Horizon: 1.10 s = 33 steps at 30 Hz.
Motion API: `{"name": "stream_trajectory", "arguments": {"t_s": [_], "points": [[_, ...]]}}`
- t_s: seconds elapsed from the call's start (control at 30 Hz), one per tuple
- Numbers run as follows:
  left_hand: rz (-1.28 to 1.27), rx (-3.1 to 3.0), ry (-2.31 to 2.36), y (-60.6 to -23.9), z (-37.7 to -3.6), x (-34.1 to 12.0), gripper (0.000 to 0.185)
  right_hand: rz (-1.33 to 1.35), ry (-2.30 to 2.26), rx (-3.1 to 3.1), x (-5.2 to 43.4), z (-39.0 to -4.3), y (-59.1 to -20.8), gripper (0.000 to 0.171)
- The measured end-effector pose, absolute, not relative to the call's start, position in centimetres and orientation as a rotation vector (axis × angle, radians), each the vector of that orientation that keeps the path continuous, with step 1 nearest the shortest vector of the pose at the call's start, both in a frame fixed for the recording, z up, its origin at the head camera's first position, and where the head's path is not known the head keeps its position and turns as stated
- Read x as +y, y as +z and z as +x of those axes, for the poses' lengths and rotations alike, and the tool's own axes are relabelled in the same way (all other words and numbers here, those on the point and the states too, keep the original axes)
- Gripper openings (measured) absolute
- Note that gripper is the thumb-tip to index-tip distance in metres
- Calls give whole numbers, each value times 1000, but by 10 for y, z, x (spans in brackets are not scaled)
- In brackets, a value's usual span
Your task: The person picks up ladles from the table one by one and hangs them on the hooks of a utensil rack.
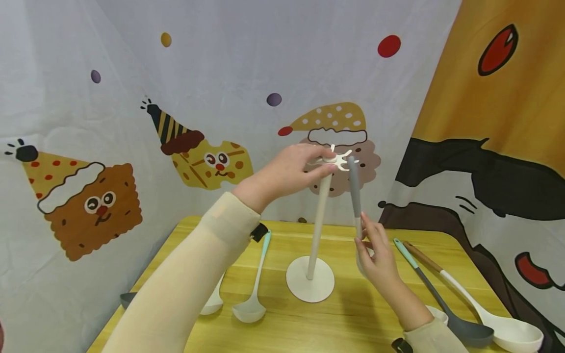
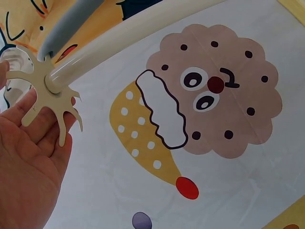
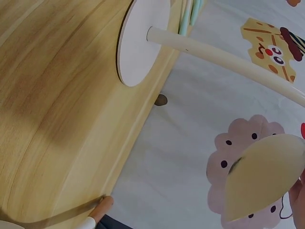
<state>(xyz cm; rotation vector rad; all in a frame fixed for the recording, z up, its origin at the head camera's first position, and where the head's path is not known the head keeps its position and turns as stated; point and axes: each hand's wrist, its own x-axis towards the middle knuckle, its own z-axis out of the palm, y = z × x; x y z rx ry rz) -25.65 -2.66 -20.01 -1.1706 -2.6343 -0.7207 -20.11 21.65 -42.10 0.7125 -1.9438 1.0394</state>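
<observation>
Stand upright mid-table, cream pole on round base, hook crown on top. Left hand on the crown, fingers straight, touching its prongs, not curled round it. Right hand pinches grey-handled spoon low on the handle, spoon held upright, handle tip at a hook just right of the pole. Hands apart, left high, right lower and nearer. Two white ladles lie left of base; grey ladle and white wooden-handled ladle lie right.

light: bright, even | shadows: soft on table | focus: sharp | edges: wide-angle bowing
</observation>
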Motion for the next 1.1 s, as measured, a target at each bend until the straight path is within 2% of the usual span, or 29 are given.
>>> {"name": "stream_trajectory", "arguments": {"t_s": [1.1], "points": [[-1176, -2630, -688, -199, -255, -22, 44, 723, 1175, -1973, 197, -200, -431, 85]]}}
